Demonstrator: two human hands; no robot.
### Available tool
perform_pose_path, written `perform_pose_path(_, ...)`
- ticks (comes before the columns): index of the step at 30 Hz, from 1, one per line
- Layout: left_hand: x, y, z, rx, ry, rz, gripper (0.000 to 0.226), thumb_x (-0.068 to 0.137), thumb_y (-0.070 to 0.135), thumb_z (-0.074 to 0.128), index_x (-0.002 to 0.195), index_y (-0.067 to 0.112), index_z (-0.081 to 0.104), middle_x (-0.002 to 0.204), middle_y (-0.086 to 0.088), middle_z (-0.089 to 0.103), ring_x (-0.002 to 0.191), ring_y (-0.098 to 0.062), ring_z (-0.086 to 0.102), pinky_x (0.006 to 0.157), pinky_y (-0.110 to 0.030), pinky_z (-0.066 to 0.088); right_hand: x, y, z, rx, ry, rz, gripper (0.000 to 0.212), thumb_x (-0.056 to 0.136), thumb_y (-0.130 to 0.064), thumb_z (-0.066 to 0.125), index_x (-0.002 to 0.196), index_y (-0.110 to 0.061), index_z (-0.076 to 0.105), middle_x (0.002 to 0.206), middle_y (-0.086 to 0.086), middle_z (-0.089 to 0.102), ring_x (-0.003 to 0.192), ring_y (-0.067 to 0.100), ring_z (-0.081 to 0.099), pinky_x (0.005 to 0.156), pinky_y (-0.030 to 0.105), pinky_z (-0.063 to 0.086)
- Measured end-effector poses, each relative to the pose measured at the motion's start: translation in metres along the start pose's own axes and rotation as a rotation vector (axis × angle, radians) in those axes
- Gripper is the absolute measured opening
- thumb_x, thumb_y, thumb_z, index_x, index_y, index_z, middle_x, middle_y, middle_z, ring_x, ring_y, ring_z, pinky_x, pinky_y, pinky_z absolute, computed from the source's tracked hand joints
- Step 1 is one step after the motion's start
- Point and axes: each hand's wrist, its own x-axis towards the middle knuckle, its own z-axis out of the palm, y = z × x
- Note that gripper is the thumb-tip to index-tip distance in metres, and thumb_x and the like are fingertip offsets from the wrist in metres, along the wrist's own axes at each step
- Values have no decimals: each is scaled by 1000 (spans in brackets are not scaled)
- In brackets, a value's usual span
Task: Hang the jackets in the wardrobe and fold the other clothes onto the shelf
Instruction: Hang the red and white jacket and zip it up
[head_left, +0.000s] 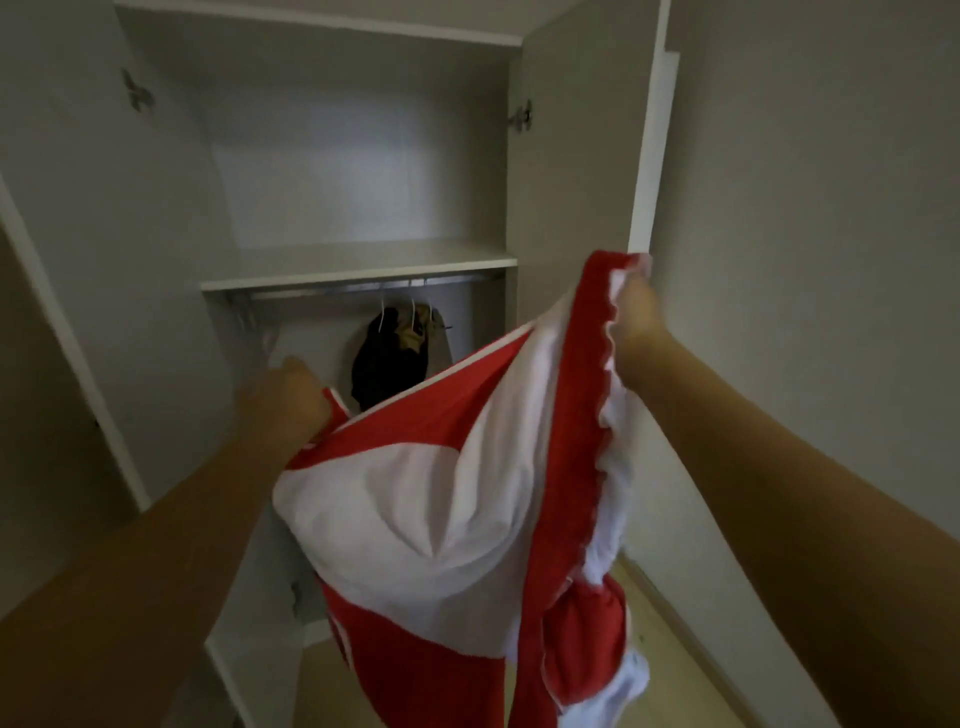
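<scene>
Garment, red and white, is held up in mid-air in front of the open wardrobe, spread between both hands. Left hand is clenched on one red edge, low, level with the hanging space. Right hand is gripped around the frilled white-and-red edge, higher, near the wardrobe's right door edge. Shelf is seen bare along its front edge. Beneath it, dark and tan jackets are hung on the rail, toward its right end.
</scene>
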Motion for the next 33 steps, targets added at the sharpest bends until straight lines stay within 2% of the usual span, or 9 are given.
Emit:
perform_pose_path(5, -30, 81, 2, -1133, -349, 183, 8, 72, 38, 65, 79, 39, 61, 89, 2, 65, 81, -15, 63, 69, -33, 50, 37, -9, 53, -343, 40, -185, 30, 97, -25, 41, 105, -5, 61, 76, 8, 61, 66, 18, 62, 54, 28, 53)
perform_pose_path(8, -51, 122, 22, -1208, -675, 337, 33, 74, 46, 73, 104, 43, 61, 101, 11, 69, 91, -4, 67, 80, -25, 55, 60, -3, 72, -603, -18, -316, 16, 88, -12, 50, 89, -3, 63, 86, 19, 67, 79, 30, 67, 78, 43, 56)
perform_pose_path(10, -45, 141, 41, -1152, -591, 268, 52, 75, 43, 77, 116, 25, 50, 110, 1, 65, 97, -12, 66, 85, -30, 55, 74, -1, 78, -694, -23, -401, 19, 85, -9, 52, 93, 2, 66, 89, 21, 68, 82, 32, 66, 78, 44, 56)
perform_pose_path(14, -18, 138, 65, -1093, -500, 127, 29, 82, 5, 60, 110, 13, 64, 104, -16, 69, 88, -25, 68, 80, -39, 57, 116, -7, 64, -1002, 4, -628, 21, 83, -12, 52, 97, -2, 64, 89, 18, 66, 82, 34, 63, 76, 46, 55)
perform_pose_path(20, 70, 98, 37, -891, 58, -211, 20, 83, 13, 49, 92, 4, 65, 80, -23, 66, 78, -40, 66, 72, -49, 57, 185, 13, -11, -1507, 45, -971, 17, 85, -20, 55, 80, -16, 39, 71, 9, 55, 55, 26, 45, 56, 32, 34)
perform_pose_path(23, 95, 125, 10, -1074, 192, -150, 31, 67, 6, 37, 75, 12, 67, 66, -17, 63, 66, -36, 64, 64, -46, 58, 214, 39, -37, -1591, -40, -781, 13, 90, -30, 55, 87, -17, 50, 86, 10, 65, 66, 29, 54, 63, 31, 40)
perform_pose_path(27, 105, 148, 9, -840, 232, -82, 21, 84, 5, 44, 96, 9, 62, 87, -7, 60, 90, -33, 63, 73, -32, 47, 218, 39, -45, -963, -449, 168, 25, 88, -27, 66, 104, -8, 66, 98, 11, 73, 91, 29, 68, 82, 39, 56)
perform_pose_path(30, 83, 161, 28, -396, 238, 35, 40, 85, 15, 56, 122, 3, 48, 111, -16, 55, 104, -38, 55, 87, -43, 46, 219, 10, -17, -515, -517, 250, 13, 94, -17, 50, 89, -12, 60, 63, 3, 70, 69, 21, 66, 58, 26, 57)
perform_pose_path(33, 21, 174, 70, -633, 422, 340, 39, 80, 21, 62, 116, 18, 48, 114, 5, 50, 101, -19, 52, 83, -25, 42, 209, -19, 23, -250, -532, 289, 31, 88, -3, 39, 61, -4, 53, 58, 10, 56, 51, 21, 58, 51, 24, 54)
